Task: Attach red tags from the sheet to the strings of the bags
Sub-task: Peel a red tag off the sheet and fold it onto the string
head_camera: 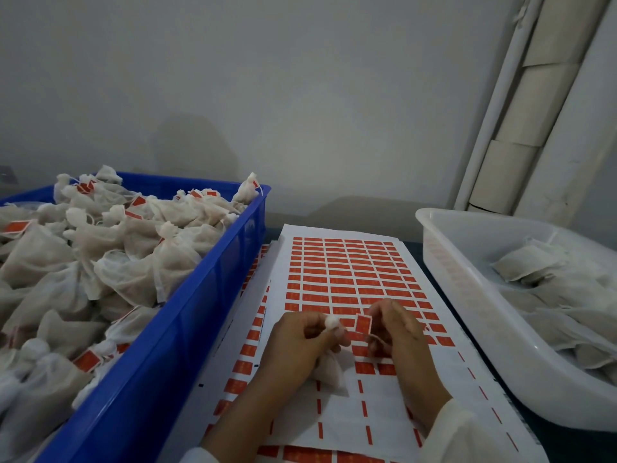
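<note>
I start with the blue crate (187,329) on my left, the biggest thing here. It is heaped with white mesh drawstring bags (127,262), and many show a red tag on the string, so I judge this to be the finished pile. That is a lot of work done.

On my right sits a white plastic tub (467,295) with flatter pouches (527,262) lying in it; I see no red on them, so I take these as the bags left to do. The tub is partly out of view, so I cannot count them.

Between the two lies the sticker sheet (347,272), on top of other sheets. Its far part is full of red tags in rows; the near rows are stripped, with only thin red dashes left. Most of this sheet remains.

Over the near middle of the sheet, my left hand (297,345) has its fingers curled round the gathered neck of one small bag (329,370), whose body hangs below the hand, touching the sheet. My right hand (397,332) pinches a single red tag (363,324) between thumb and fingers, held upright just beside the bag's puffed top. The string itself is too thin for me to make out. I judge the tag peeled but not yet folded round the string.
</note>
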{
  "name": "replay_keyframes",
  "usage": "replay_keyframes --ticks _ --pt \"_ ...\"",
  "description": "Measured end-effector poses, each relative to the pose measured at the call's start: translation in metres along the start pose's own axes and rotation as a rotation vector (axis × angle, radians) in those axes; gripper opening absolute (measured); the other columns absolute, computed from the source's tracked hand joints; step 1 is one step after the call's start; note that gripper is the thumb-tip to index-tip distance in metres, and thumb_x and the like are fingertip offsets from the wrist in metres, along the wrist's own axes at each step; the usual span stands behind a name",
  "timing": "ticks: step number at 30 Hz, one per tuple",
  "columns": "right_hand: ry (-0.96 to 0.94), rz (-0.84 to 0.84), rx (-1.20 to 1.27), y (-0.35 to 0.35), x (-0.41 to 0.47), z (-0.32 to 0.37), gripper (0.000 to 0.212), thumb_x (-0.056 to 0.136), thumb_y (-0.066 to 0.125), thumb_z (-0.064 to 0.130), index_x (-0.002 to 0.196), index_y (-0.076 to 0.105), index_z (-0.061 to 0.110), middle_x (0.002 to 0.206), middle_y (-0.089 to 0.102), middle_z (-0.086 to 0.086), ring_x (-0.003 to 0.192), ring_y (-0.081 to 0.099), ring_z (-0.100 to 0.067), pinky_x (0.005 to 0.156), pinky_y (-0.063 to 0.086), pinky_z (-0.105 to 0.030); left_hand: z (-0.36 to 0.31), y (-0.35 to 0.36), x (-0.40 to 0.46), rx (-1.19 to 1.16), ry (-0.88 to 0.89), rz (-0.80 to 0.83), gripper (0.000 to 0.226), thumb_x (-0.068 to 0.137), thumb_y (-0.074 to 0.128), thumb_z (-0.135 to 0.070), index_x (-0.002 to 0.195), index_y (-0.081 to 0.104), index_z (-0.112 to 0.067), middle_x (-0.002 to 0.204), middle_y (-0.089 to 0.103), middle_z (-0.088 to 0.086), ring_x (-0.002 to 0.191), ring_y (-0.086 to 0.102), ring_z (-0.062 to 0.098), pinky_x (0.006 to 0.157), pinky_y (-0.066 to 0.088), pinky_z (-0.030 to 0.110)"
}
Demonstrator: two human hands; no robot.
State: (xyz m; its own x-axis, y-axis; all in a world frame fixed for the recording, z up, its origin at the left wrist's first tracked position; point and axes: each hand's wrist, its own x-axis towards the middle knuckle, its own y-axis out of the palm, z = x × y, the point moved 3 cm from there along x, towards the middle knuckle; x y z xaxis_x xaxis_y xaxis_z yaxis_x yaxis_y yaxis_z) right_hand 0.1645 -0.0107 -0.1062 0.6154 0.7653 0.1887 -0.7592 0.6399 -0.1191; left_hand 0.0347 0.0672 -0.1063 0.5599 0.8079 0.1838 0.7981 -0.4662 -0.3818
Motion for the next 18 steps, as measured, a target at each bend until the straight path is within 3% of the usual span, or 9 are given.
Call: replay_keyframes --ticks 3,6,9,13,18 --pt "-0.091 0.077 -0.074 0.006 -0.004 0.005 0.037 0.075 0.041 0.057 0.100 0.054 0.032 0.091 0.062 0.021 0.082 0.063 0.000 0.058 0.048 -0.006 0.000 0.001 0.000 -0.057 0.014 0.037 0.019 0.089 0.054 -0.035 0.085 0.071 -0.028 0.079 0.069 -0.016 0.074 0.064 0.000 0.068 0.047 0.010" --pt "-0.220 0.172 -0.227 0.014 -0.009 0.006 0.028 0.079 0.052 0.053 0.102 0.055 0.038 0.098 0.060 0.023 0.094 0.059 0.000 0.075 0.050 -0.013 0.001 0.002 -0.001 -0.068 0.019 0.038 0.019 0.091 0.051 -0.033 0.087 0.069 -0.028 0.076 0.068 -0.017 0.073 0.064 -0.003 0.064 0.047 0.006" --pt "-0.249 0.225 -0.266 0.016 -0.012 0.006 0.020 0.081 0.052 0.048 0.096 0.059 0.036 0.092 0.063 0.024 0.092 0.060 0.001 0.083 0.049 -0.016 0.003 0.002 0.000 -0.079 0.010 0.017 0.019 0.092 0.049 -0.034 0.087 0.066 -0.029 0.080 0.066 -0.017 0.076 0.063 -0.001 0.065 0.046 0.006" --pt "-0.346 0.156 -0.433 0.012 -0.011 0.007 0.014 0.080 0.050 0.044 0.089 0.059 0.037 0.084 0.061 0.027 0.085 0.060 0.004 0.083 0.050 -0.014 0.004 0.005 0.000 -0.055 -0.001 0.010 0.020 0.091 0.050 -0.036 0.088 0.067 -0.026 0.081 0.067 -0.015 0.078 0.064 0.003 0.068 0.045 0.007" --pt "-0.461 0.096 -0.592 0.012 -0.016 0.010 0.013 0.080 0.045 0.047 0.087 0.053 0.039 0.081 0.052 0.033 0.078 0.058 0.002 0.081 0.047 -0.009 0.005 0.006 0.002 -0.016 -0.041 -0.047 0.013 0.090 0.053 -0.035 0.093 0.059 -0.025 0.085 0.066 -0.013 0.077 0.063 0.004 0.061 0.043 0.005"
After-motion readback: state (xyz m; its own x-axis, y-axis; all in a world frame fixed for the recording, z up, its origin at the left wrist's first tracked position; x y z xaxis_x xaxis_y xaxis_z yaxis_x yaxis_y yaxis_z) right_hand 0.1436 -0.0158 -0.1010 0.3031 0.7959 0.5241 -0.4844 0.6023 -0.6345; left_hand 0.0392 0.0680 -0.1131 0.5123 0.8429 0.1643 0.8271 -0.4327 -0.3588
